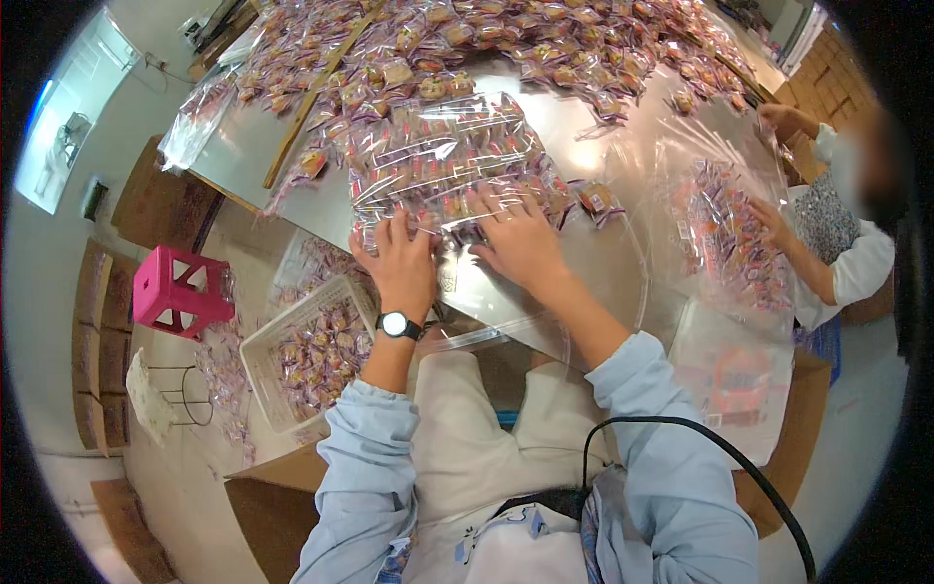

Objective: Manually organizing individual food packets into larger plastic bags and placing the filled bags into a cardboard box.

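Note:
A large clear plastic bag (445, 150) lies flat on the metal table (584, 270), filled with rows of small wrapped packets that look like baked snacks. My left hand (398, 266) rests on its near left edge, fingers spread, with a watch on the wrist. My right hand (518, 237) lies with spread fingers on the near right part of the bag. Neither hand is closed around anything that I can see. One loose wrapped snack (598, 202) sits just right of the bag. The bag's film hides details of the packets.
A heap of wrapped snacks (569, 44) covers the far table, with a wooden strip (314, 102) across it. At right, a co-worker's hand (770, 223) touches another filled bag (730, 233). A white crate (255, 350), pink stool (171, 292) and cardboard box (270, 504) stand left.

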`<state>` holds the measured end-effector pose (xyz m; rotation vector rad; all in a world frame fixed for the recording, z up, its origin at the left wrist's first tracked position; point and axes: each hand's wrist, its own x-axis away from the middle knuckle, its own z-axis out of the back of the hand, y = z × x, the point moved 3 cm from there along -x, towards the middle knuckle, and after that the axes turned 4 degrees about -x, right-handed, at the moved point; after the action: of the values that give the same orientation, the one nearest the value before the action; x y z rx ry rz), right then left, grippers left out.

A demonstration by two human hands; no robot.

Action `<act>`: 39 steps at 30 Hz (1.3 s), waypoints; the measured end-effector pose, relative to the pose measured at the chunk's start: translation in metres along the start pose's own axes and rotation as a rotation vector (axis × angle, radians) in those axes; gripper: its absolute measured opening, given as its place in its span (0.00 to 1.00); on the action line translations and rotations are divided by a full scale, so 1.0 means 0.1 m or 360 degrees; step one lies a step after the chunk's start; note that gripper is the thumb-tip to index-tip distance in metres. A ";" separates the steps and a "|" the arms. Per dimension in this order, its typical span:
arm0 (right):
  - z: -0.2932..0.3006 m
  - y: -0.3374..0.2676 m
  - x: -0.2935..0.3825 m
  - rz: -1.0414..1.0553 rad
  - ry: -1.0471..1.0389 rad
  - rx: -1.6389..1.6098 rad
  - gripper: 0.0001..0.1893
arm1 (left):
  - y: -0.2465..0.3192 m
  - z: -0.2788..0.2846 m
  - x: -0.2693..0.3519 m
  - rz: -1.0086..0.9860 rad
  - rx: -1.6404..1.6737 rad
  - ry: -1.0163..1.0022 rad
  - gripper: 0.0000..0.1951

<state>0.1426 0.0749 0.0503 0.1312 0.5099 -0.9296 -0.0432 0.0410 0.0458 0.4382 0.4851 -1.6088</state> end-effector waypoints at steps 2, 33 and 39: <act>-0.07 -0.01 -0.01 -0.0052 0.0047 -0.0036 0.44 | 0.04 -0.03 -0.03 0.0040 -0.0059 -0.0086 0.15; 0.05 0.15 0.23 -0.0112 0.0026 -0.0263 0.29 | 0.65 0.00 0.14 -0.0350 0.0386 0.0005 0.27; -0.03 0.17 0.24 -0.0070 0.0157 -0.0159 0.24 | 0.60 -0.16 -0.12 -0.0312 0.0290 -0.0090 0.24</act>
<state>0.1670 0.0690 0.0345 0.0756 0.6519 -0.9421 0.0171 0.0559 0.0359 0.4921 0.3484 -1.8587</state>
